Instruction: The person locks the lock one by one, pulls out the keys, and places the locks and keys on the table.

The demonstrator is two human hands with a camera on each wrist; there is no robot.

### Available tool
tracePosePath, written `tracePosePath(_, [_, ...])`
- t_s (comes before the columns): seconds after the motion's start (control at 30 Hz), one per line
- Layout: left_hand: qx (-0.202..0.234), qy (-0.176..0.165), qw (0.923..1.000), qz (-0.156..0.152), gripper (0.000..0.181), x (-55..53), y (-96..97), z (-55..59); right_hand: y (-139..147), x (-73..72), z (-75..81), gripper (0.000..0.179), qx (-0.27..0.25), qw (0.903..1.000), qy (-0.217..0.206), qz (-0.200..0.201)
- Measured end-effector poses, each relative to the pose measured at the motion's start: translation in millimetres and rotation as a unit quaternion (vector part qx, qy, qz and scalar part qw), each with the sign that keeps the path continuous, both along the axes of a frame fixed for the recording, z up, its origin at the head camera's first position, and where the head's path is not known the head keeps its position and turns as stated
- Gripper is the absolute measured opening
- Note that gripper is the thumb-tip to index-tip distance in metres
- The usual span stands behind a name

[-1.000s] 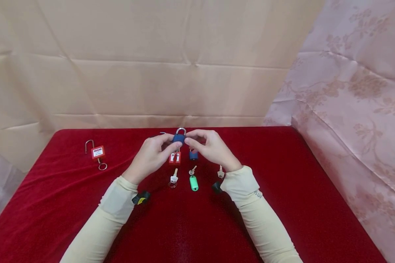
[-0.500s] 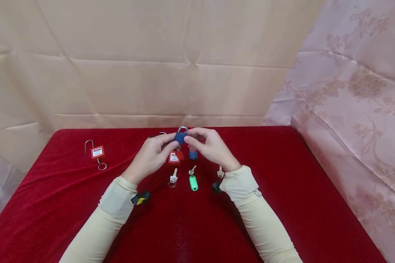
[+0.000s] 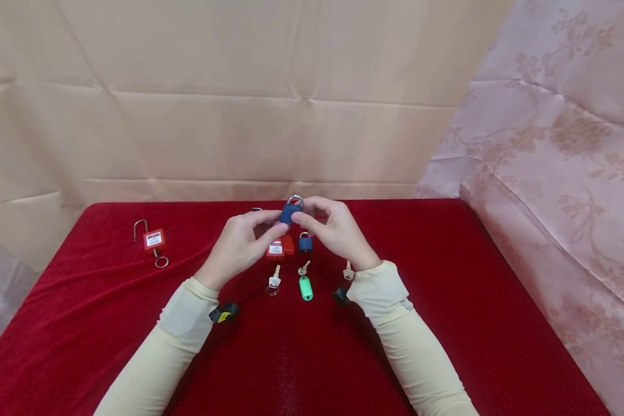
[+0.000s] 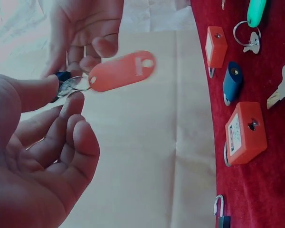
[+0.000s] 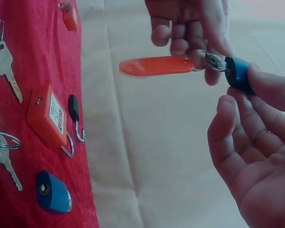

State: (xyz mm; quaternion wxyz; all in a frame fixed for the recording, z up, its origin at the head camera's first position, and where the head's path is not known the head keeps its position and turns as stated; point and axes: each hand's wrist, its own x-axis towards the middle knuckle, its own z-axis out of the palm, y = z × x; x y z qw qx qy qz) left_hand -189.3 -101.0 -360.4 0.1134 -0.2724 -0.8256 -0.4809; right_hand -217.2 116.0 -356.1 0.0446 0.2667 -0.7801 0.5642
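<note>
Tablecloth (image 3: 286,358) bears keys (image 3: 274,282) below held padlock (image 3: 289,213).

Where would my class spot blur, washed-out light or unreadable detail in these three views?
Head: leftmost red padlock too small for fine detail; left wrist: red tag blurred, upper-left corner washed out; right wrist: tag soft-edged too, upper-right corner pale.

Soft, even light is filling head view, falling from above. Far beige cloth (image 3: 270,144) is catching mild brightness, folds showing faint shading; red surface (image 3: 478,329) is darkening beneath right sleeve (image 3: 418,346). Pale glare is washing out cloth in wrist views, leaving left hand (image 4: 38,175) and right hand (image 5: 256,142) in shade. Red tag (image 4: 121,72) is blurring; left red padlock (image 3: 154,240) is looking too soft to read.
</note>
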Motion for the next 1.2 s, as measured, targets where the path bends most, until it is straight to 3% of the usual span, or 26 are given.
tracePosePath(0.27, [-0.013,0.001,0.9998,0.016,0.028,0.4,-1.2,-1.7,0.6,2.1,2.7,0.023,-0.02,0.9998,0.0,-0.004])
tracePosePath(0.6, [0.054,0.027,0.9981,0.011,0.017,-0.7,1.4,-4.2,-1.1,3.5,2.3,0.022,-0.033,0.9994,-0.001,0.008])
tracePosePath(1.2, [0.069,0.008,0.9975,0.008,0.014,0.8,2.4,-4.9,-1.4,5.8,4.6,0.022,-0.034,0.9991,-0.02,0.013])
